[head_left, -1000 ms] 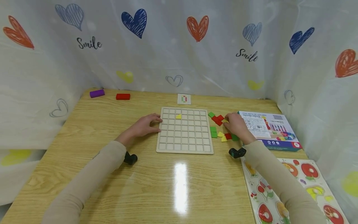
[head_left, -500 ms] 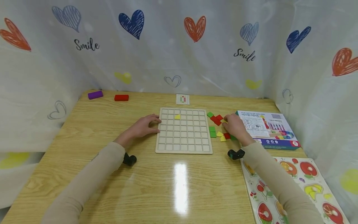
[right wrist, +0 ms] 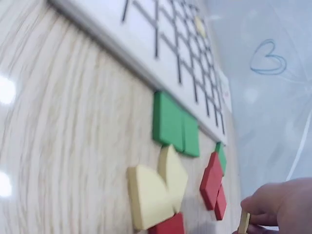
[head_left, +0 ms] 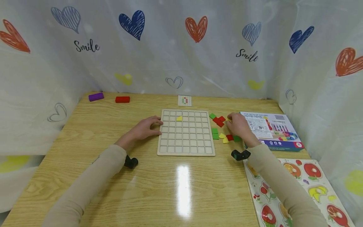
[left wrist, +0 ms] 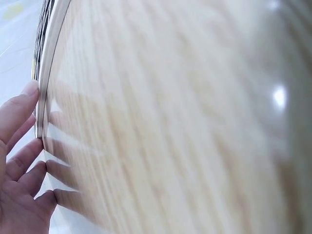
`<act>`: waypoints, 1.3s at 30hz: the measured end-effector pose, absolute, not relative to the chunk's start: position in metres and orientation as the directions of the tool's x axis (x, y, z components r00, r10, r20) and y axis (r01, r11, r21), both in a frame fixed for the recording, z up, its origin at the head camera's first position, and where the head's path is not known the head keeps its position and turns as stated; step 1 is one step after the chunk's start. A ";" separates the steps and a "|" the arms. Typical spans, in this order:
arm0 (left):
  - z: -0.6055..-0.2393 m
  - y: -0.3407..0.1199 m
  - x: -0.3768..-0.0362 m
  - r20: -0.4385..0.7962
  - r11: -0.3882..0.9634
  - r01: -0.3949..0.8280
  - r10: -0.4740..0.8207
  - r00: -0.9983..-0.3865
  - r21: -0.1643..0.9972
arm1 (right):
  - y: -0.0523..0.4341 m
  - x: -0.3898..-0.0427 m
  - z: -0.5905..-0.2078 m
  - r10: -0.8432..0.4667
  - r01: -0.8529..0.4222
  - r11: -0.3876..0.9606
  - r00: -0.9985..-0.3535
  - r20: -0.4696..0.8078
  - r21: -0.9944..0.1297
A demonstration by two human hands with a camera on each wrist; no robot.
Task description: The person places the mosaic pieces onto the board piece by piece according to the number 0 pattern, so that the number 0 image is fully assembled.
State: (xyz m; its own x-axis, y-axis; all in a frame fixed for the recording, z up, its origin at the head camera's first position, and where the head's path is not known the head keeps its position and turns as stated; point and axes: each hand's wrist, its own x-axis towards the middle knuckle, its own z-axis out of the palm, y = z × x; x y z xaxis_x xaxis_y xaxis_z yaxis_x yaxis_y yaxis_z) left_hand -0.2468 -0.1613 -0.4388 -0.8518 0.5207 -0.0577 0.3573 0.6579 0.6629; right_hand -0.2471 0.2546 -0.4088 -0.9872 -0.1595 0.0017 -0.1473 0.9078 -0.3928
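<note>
A wooden grid board (head_left: 186,152) lies at mid-table, with one yellow tile (head_left: 179,118) in a cell of its second row. My left hand (head_left: 146,127) rests at the board's left edge, thumb and fingertips against the rim; in the left wrist view the fingers (left wrist: 30,165) reach down beside it. My right hand (head_left: 239,125) is right of the board and pinches a small yellow tile (right wrist: 244,222) between thumb and fingers. Near it lie red tiles (head_left: 218,121), green tiles (head_left: 215,133), two yellow rounded tiles (right wrist: 152,197) and another red tile (head_left: 229,137).
A small pattern card (head_left: 184,100) lies behind the board. At the right are a printed box (head_left: 272,130) and, nearer, a fruit puzzle board (head_left: 266,186). A purple block (head_left: 96,96) and a red block (head_left: 123,99) sit at the back left.
The head view shifts slightly. My right hand stays among the tiles with the fingers at the yellow tile; my left hand keeps its place at the board's edge.
</note>
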 end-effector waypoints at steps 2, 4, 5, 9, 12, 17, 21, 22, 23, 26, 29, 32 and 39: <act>-0.439 -0.162 -0.247 -0.052 0.656 0.365 0.525 -0.850 0.661 | 0.253 -0.248 -0.409 -0.170 -0.156 0.880 -0.985 0.010 -0.448; -0.440 -0.162 -0.247 -0.051 0.656 0.365 0.525 -0.850 0.661 | 0.251 -0.248 -0.409 -0.178 -0.156 0.851 -0.984 0.004 -0.502; -0.440 -0.163 -0.247 -0.053 0.656 0.361 0.523 -0.851 0.663 | 0.249 -0.249 -0.409 -0.181 -0.153 0.839 -0.984 -0.001 -0.522; -0.440 -0.162 -0.247 -0.055 0.659 0.363 0.523 -0.850 0.659 | 0.238 -0.249 -0.413 -0.219 -0.190 0.800 -0.976 0.016 -0.569; -0.440 -0.162 -0.248 -0.057 0.661 0.364 0.524 -0.850 0.656 | 0.226 -0.250 -0.415 -0.261 -0.236 0.780 -0.964 0.042 -0.580; -0.440 -0.163 -0.248 -0.058 0.663 0.360 0.520 -0.852 0.657 | 0.204 -0.256 -0.418 -0.317 -0.291 0.755 -0.946 0.060 -0.588; -0.441 -0.163 -0.248 -0.050 0.660 0.370 0.525 -0.850 0.654 | 0.188 -0.262 -0.422 -0.368 -0.340 0.730 -0.927 0.079 -0.593; -0.441 -0.163 -0.248 -0.050 0.660 0.371 0.526 -0.849 0.654 | 0.185 -0.263 -0.423 -0.381 -0.353 0.723 -0.921 0.083 -0.594; -0.441 -0.163 -0.248 -0.049 0.659 0.371 0.527 -0.849 0.654 | 0.181 -0.264 -0.424 -0.389 -0.361 0.719 -0.917 0.087 -0.593; -0.440 -0.163 -0.247 -0.046 0.657 0.373 0.528 -0.848 0.655 | 0.171 -0.266 -0.426 -0.393 -0.368 0.714 -0.915 0.095 -0.596; -0.439 -0.162 -0.247 -0.043 0.656 0.377 0.529 -0.847 0.654 | 0.163 -0.269 -0.427 -0.381 -0.367 0.725 -0.919 0.103 -0.583; -0.439 -0.162 -0.247 -0.044 0.658 0.380 0.531 -0.846 0.650 | 0.158 -0.272 -0.429 -0.383 -0.374 0.732 -0.917 0.110 -0.569; -0.437 -0.162 -0.247 -0.059 0.664 0.367 0.527 -0.848 0.652 | 0.148 -0.276 -0.432 -0.383 -0.365 0.748 -0.919 0.089 -0.554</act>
